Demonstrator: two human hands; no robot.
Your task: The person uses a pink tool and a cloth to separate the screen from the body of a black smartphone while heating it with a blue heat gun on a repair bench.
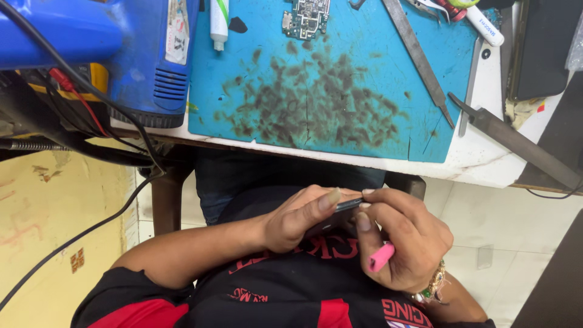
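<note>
1. Hands meet low over the person's lap, near the camera, below the workbench edge (340, 159). The left hand (297, 218) is curled shut around a thin dark device (347, 205), probably a phone body seen edge-on, though most of it is hidden under the fingers.
2. The right hand (404, 240) pinches the right end of that device between thumb and forefinger, while its lower fingers are folded around a pink tool handle (381, 257). Only the pink end shows, so what kind of tip it has cannot be told.
3. Judged from this pose, the step in hand is working along the device's edge, prying or seating something, with both hands bracing it.
4. Any further move at that edge calls for a steady left-hand hold and a small, controlled push from the right fingertips, since the piece is thin and held in mid-air with nothing under it.
5. Far from the hands, on the bench: a stained blue work mat (340, 91), a bare circuit board (306, 17) at its far edge, metal tweezers (419, 58) lying diagonally to the right, and a blue hot-air station (121, 42) at far left.
</note>
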